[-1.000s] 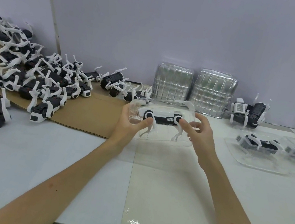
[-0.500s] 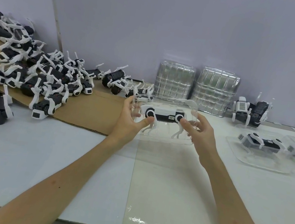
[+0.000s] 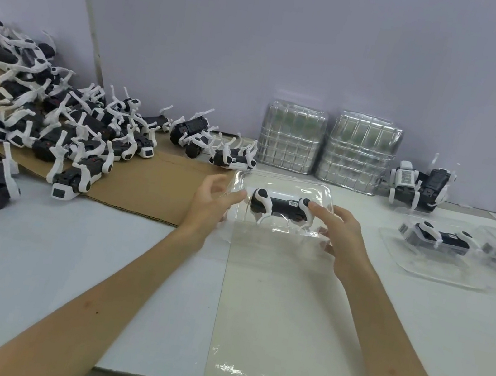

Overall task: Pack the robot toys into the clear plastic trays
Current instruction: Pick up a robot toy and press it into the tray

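The person is seating one robot toy on its side in a clear plastic tray, probably so its legs are dropping into the moulded hollow. The tray is sitting low at the middle of the surface, though whether it is resting there is hard to tell. The left hand is steadying the tray's left wall with a straight thumb, its other fingers spreading loose and grasping nothing. The right hand is laying a straight forefinger on the toy's white hip, seemingly pressing it down, while its thumb is touching the near rim. So the toy is lying between the two hands, under the right fingertip and just beside the left thumb. Loose toys are waiting on cardboard at the left, and packed trays are lying at the right.
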`<state>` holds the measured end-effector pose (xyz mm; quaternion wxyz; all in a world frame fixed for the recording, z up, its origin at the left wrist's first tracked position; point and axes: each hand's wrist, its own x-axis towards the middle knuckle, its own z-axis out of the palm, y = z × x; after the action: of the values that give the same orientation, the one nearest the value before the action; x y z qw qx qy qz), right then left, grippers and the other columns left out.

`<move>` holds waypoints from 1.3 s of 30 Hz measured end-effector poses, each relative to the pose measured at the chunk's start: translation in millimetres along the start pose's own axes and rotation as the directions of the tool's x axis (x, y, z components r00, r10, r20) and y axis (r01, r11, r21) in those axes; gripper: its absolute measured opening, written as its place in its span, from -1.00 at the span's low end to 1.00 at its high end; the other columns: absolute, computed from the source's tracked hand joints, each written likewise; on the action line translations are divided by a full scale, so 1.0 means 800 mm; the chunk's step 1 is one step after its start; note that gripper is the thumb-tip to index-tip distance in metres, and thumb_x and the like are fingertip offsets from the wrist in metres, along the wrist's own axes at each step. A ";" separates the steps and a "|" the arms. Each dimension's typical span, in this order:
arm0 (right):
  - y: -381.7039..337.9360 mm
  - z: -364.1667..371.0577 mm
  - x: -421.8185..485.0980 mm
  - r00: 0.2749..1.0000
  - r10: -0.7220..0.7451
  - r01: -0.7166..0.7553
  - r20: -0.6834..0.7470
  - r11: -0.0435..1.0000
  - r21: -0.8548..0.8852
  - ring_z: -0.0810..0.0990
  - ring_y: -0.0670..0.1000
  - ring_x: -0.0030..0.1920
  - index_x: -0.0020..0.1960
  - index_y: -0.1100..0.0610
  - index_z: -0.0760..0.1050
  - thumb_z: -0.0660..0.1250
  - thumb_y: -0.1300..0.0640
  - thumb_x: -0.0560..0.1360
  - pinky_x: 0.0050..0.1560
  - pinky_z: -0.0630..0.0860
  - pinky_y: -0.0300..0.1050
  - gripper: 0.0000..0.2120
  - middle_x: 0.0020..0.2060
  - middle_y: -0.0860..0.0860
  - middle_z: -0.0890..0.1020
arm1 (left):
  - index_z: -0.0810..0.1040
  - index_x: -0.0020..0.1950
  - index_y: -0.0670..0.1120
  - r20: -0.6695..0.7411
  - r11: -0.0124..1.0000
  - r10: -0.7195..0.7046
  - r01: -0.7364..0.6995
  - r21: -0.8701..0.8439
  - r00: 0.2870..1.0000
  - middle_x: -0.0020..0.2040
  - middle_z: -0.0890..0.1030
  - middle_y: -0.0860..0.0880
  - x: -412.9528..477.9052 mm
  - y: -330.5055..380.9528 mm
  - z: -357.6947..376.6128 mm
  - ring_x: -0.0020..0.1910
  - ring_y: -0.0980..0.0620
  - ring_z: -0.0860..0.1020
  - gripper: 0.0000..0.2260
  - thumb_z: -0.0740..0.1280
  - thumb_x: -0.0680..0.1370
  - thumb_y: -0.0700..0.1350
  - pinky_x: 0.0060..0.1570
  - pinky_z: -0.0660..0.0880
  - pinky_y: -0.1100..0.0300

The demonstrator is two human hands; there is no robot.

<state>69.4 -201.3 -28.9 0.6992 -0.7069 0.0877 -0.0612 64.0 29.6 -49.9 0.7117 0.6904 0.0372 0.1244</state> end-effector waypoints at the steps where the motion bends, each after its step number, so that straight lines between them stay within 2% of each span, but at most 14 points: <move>1: 0.001 0.001 0.000 1.000 -0.005 0.005 -0.009 1.000 0.003 0.52 0.00 0.02 0.36 0.06 0.46 0.52 -0.09 0.41 -0.10 0.40 -0.13 -0.41 0.13 0.01 0.57 | 0.41 0.34 0.07 -0.013 1.000 -0.003 0.003 -0.002 1.000 0.30 0.49 0.03 0.000 0.000 0.001 0.16 0.01 0.58 -0.54 0.48 0.49 0.03 -0.24 0.42 0.27; 4: 0.002 0.003 0.000 0.999 -0.022 0.021 -0.029 0.999 -0.036 0.52 0.02 0.09 0.41 0.05 0.40 0.52 -0.10 0.42 -0.15 0.41 -0.13 -0.35 0.24 0.05 0.52 | 0.38 0.38 0.04 -0.048 1.000 -0.001 0.001 0.008 0.999 0.32 0.48 0.01 0.001 -0.001 0.001 0.17 -0.02 0.56 -0.49 0.48 0.50 0.03 -0.13 0.47 0.20; 6: 0.003 0.004 0.001 1.000 -0.017 0.015 -0.026 0.997 -0.076 0.53 0.03 0.12 0.44 0.05 0.37 0.50 -0.13 0.43 -0.16 0.42 -0.14 -0.34 0.29 0.05 0.50 | 0.37 0.41 0.02 -0.051 0.999 0.015 -0.012 0.053 0.999 0.35 0.45 0.01 0.001 -0.002 0.000 0.26 -0.04 0.50 -0.47 0.47 0.50 0.05 0.13 0.50 0.06; 8: 0.006 0.003 0.002 1.000 -0.005 0.002 -0.019 0.994 -0.113 0.53 0.07 0.20 0.46 0.05 0.35 0.46 -0.12 0.47 -0.04 0.46 -0.12 -0.35 0.33 0.06 0.48 | 0.37 0.42 0.01 -0.035 0.994 0.039 -0.035 0.108 0.999 0.37 0.42 0.01 0.000 -0.003 0.000 0.29 0.03 0.45 -0.48 0.45 0.52 0.06 0.29 0.45 0.00; 10: 0.007 0.003 0.003 0.999 -0.017 0.012 -0.031 0.990 -0.142 0.49 0.11 0.30 0.49 0.06 0.33 0.42 -0.07 0.51 0.13 0.41 -0.06 -0.39 0.39 0.08 0.45 | 0.37 0.43 0.00 -0.011 0.989 0.062 -0.060 0.137 0.998 0.37 0.41 0.02 -0.001 -0.002 0.000 0.23 0.10 0.45 -0.50 0.42 0.54 0.05 0.31 0.43 0.01; 13: 0.006 0.004 -0.002 0.985 -0.142 0.109 -0.095 0.950 -0.293 0.39 0.08 0.40 0.50 0.06 0.31 0.33 -0.01 0.56 0.22 0.30 -0.09 -0.45 0.47 0.06 0.35 | 0.39 0.40 0.01 0.029 0.984 0.079 -0.083 0.161 0.996 0.36 0.43 0.05 -0.003 0.000 0.001 0.13 0.20 0.48 -0.56 0.41 0.56 0.02 0.26 0.45 0.04; 16: 0.003 0.009 -0.013 0.911 -0.401 0.283 -0.100 0.782 -0.556 0.36 0.03 0.43 0.48 0.06 0.35 0.29 0.06 0.58 0.41 0.24 0.03 -0.51 0.47 0.01 0.34 | 0.46 0.32 0.02 0.088 0.973 0.085 -0.101 0.208 0.993 0.29 0.48 0.04 -0.004 -0.002 0.002 0.09 0.20 0.52 -0.65 0.41 0.56 0.00 0.13 0.49 0.12; 18: 0.002 0.015 -0.021 0.816 -0.578 0.444 -0.012 0.641 -0.626 0.42 0.01 0.37 0.43 0.07 0.43 0.32 0.16 0.55 0.42 0.26 0.01 -0.55 0.40 0.00 0.44 | 0.50 0.25 0.05 0.115 0.963 0.102 -0.127 0.236 0.988 0.20 0.52 0.07 -0.005 -0.004 0.003 0.02 0.28 0.51 -0.72 0.41 0.56 -0.01 0.00 0.48 0.22; 21: -0.002 0.025 -0.035 0.721 -0.660 0.649 0.212 0.537 -0.539 0.57 -0.03 0.15 0.36 0.07 0.52 0.33 0.26 0.53 0.24 0.40 -0.31 -0.59 0.23 -0.01 0.60 | 0.47 0.25 0.07 0.114 0.963 0.122 -0.145 0.226 0.986 0.11 0.54 0.16 -0.006 -0.005 0.005 -0.02 0.29 0.54 -0.75 0.38 0.58 -0.01 -0.05 0.49 0.23; 25: 0.004 0.046 -0.051 0.601 -0.596 0.791 0.533 0.345 -0.505 0.62 -0.02 0.08 0.31 0.03 0.57 0.34 0.22 0.54 0.17 0.48 -0.05 -0.65 0.18 -0.05 0.64 | 0.43 0.33 0.09 0.145 0.980 0.085 -0.109 0.168 0.986 0.16 0.60 0.09 -0.007 0.001 0.006 -0.05 0.17 0.64 -0.77 0.23 0.66 0.01 -0.09 0.50 0.16; 29: 0.014 0.054 -0.051 0.625 -0.557 0.755 0.548 0.254 -0.604 0.52 -0.07 0.24 0.29 -0.04 0.57 0.33 0.12 0.56 0.21 0.35 -0.04 -0.68 0.24 -0.13 0.59 | 0.44 0.28 0.25 0.297 0.988 0.026 -0.070 0.138 0.955 0.21 0.61 0.16 -0.012 0.005 0.004 0.02 0.20 0.66 -0.80 0.13 0.68 0.12 0.03 0.53 0.14; 34: 0.012 0.045 -0.043 0.732 -0.566 0.625 0.379 0.338 -0.703 0.58 -0.01 0.12 0.24 -0.03 0.58 0.29 0.19 0.53 0.21 0.30 -0.03 -0.68 0.17 -0.10 0.61 | 0.33 0.37 0.27 0.429 0.981 -0.029 -0.057 0.187 0.903 0.35 0.53 0.14 -0.020 -0.002 0.015 0.13 0.11 0.65 -0.61 0.09 0.56 0.30 0.29 0.42 0.12; 36: 0.012 0.041 -0.038 0.777 -0.562 0.550 0.284 0.389 -0.739 0.57 0.02 0.12 0.21 -0.01 0.58 0.27 0.22 0.51 0.23 0.24 -0.03 -0.68 0.11 -0.07 0.62 | 0.32 0.39 0.27 0.458 0.970 -0.036 -0.080 0.231 0.888 0.35 0.51 0.14 -0.022 -0.007 0.018 0.14 0.13 0.64 -0.53 0.10 0.50 0.33 0.37 0.37 0.12; 39: 0.011 0.031 -0.030 0.821 -0.544 0.436 0.173 0.401 -0.806 0.52 0.05 0.19 0.22 0.03 0.57 0.24 0.26 0.49 0.30 0.18 -0.04 -0.65 0.13 -0.02 0.61 | 0.34 0.39 0.26 0.473 0.959 -0.036 -0.102 0.263 0.880 0.34 0.51 0.13 -0.021 -0.010 0.018 0.13 0.18 0.63 -0.53 0.13 0.49 0.32 0.42 0.35 0.09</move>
<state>50.9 -172.5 -37.3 0.2340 -0.9354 -0.0648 -0.2572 52.1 11.7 -58.8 0.5920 0.7939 -0.1322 -0.0422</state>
